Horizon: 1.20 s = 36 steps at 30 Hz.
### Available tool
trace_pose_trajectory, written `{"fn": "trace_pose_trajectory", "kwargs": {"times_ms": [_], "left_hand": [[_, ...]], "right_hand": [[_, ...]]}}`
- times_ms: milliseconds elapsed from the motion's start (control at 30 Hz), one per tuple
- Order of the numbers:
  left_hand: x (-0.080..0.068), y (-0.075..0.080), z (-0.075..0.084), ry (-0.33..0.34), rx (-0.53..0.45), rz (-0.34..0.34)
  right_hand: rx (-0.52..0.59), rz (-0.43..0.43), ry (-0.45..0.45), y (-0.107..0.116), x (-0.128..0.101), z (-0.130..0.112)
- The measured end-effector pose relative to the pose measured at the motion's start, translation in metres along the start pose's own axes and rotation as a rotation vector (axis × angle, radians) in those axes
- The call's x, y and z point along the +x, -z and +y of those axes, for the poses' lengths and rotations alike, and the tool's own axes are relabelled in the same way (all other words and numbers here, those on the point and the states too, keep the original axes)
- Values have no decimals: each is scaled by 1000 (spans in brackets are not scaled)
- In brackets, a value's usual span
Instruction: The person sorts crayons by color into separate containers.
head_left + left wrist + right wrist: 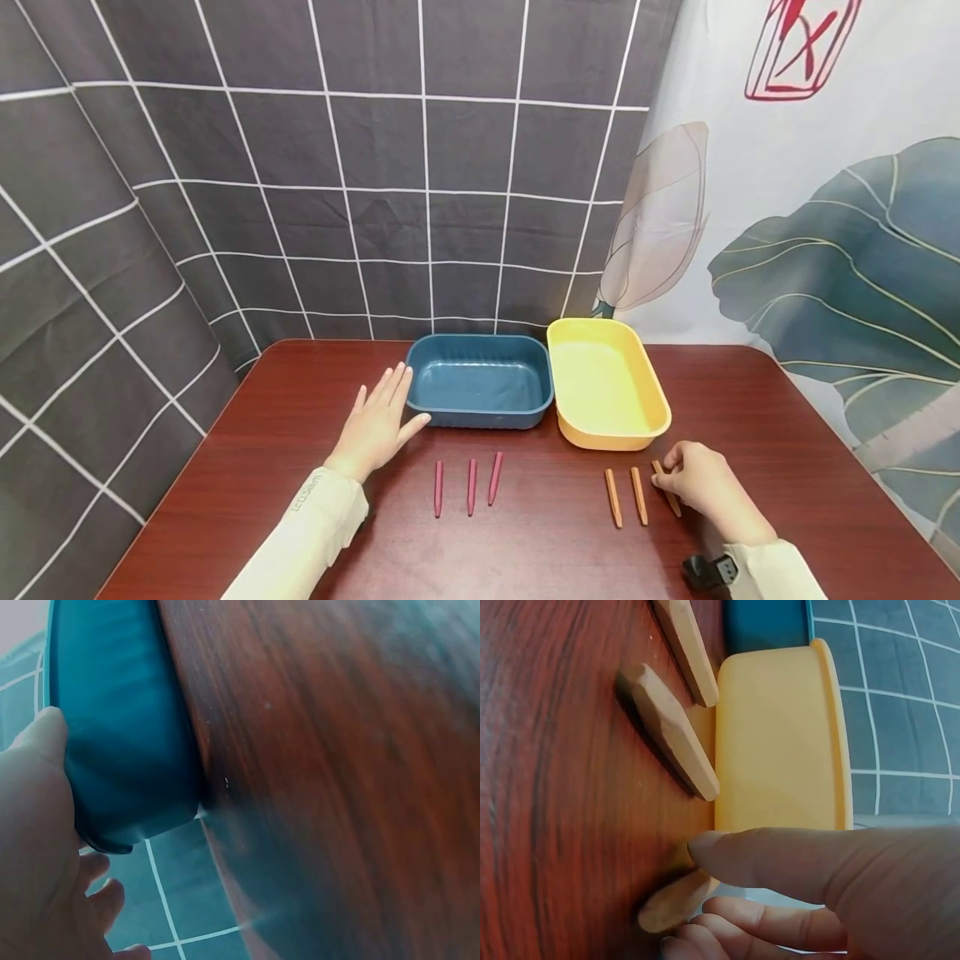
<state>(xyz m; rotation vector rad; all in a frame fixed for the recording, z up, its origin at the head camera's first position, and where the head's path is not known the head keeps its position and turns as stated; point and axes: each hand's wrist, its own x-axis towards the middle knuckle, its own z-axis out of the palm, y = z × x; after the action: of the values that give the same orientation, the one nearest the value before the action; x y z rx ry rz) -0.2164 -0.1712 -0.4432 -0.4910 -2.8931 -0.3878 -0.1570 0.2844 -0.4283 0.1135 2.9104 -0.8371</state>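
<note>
My left hand (377, 427), fingers straight and spread, lies at the left end of the blue basin (480, 417). In the left wrist view the thumb overlaps the wall of the blue basin (127, 735). My right hand (703, 482) pinches the rightmost orange crayon (672, 502) between thumb and fingers, low over the table. The right wrist view shows that orange crayon (671, 904) between the thumb and the curled fingers, its far end hidden. Two other orange crayons, a left one (613, 498) and a middle one (639, 496), lie beside it.
The yellow basin (611, 439) stands right against the blue one, behind the orange crayons. Three dark pink crayons, a left (438, 489), a middle (472, 487) and a right one (495, 479), lie before the blue basin. A grid-patterned cloth (375, 225) hangs behind the table.
</note>
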Motion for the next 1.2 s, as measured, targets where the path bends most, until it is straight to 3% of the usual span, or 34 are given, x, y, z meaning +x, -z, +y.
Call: {"fn": "trace_pose_trajectory", "kwargs": {"times_ms": [800, 1000, 1200], "left_hand": [[3, -1, 0, -16, -30, 0], [3, -2, -2, -14, -44, -6], [2, -2, -3, -4, -50, -14]], "right_hand": [[34, 24, 35, 4, -2, 2], [123, 7, 22, 7, -5, 2], [177, 10, 65, 11, -8, 1]]}}
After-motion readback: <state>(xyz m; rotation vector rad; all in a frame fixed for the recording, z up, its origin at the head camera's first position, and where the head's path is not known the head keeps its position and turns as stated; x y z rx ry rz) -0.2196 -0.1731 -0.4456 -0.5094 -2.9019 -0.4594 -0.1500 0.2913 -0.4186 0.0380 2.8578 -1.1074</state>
